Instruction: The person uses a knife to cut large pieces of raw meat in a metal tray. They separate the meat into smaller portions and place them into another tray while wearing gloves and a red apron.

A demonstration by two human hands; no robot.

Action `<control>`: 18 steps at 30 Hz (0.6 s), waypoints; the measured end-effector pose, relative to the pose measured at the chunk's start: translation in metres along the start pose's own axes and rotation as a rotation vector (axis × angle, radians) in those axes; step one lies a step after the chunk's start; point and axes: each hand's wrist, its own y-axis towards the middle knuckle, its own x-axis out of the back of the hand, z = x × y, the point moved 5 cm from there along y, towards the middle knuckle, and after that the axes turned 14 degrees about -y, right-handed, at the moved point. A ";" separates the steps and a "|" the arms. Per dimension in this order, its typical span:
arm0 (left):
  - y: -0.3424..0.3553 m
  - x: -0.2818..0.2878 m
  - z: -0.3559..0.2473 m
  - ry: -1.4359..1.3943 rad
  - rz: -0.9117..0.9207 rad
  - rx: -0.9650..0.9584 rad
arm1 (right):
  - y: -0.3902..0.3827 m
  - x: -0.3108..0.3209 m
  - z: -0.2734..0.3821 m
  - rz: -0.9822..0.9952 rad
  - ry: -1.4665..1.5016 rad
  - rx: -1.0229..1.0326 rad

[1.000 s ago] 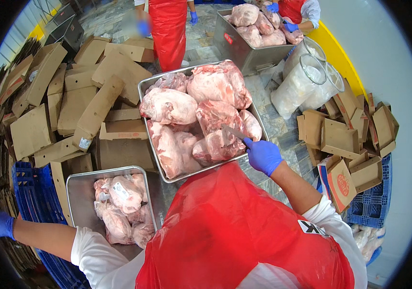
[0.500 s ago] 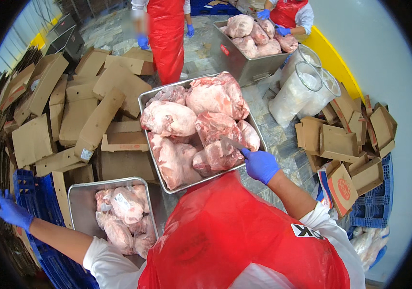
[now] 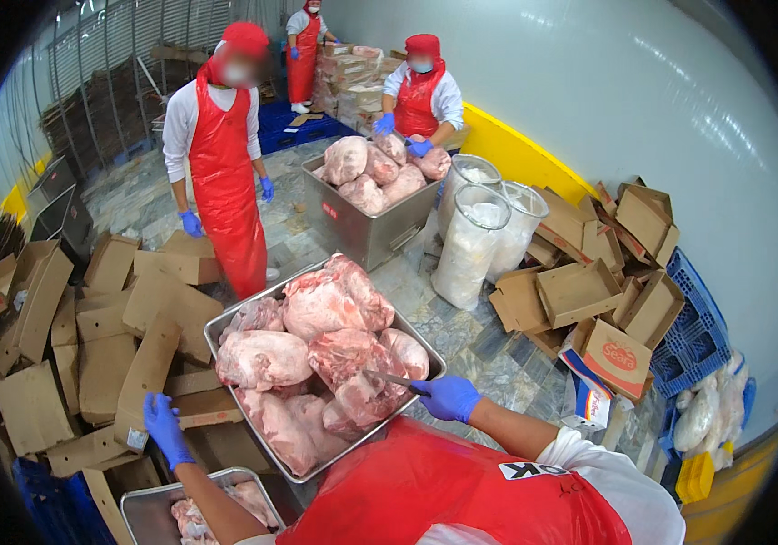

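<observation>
A steel tub (image 3: 432,365) heaped with pale pink and red cuts of meat (image 3: 264,358) is in front of me. My right hand (image 3: 446,397), in a blue glove, grips a knife (image 3: 387,378) at the tub's right side, its blade lying against a red piece of meat (image 3: 341,359). My left hand (image 3: 165,428), also gloved, is raised open over flattened cardboard, left of the tub, holding nothing. Below it a second steel tub (image 3: 139,510) holds bagged meat (image 3: 207,518), partly hidden by my forearm.
Cardboard heaps (image 3: 84,354) lie left and right. A co-worker (image 3: 225,182) stands ahead, another (image 3: 414,100) handles meat in a further tub (image 3: 366,236), a third (image 3: 304,59) stands behind. Clear bags in round frames (image 3: 462,254) stand beside blue pallets (image 3: 693,322) and a yellow-based wall (image 3: 534,159).
The view has tilted up, showing more of the room and co-workers. My left hand has moved up and rightward from the left edge toward the tub. The knife stays against the meat.
</observation>
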 end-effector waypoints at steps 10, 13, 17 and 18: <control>-0.104 -0.184 0.147 0.101 0.580 0.270 | -0.025 -0.002 -0.065 0.097 0.049 -0.144; -0.174 -0.269 0.142 0.251 0.807 0.162 | -0.017 -0.012 -0.101 0.099 0.082 -0.146; -0.216 -0.342 0.128 0.622 0.811 -0.317 | 0.015 -0.035 -0.162 0.007 0.105 -0.045; -0.221 -0.358 0.125 0.620 0.825 -0.403 | 0.024 -0.041 -0.180 -0.021 0.130 -0.030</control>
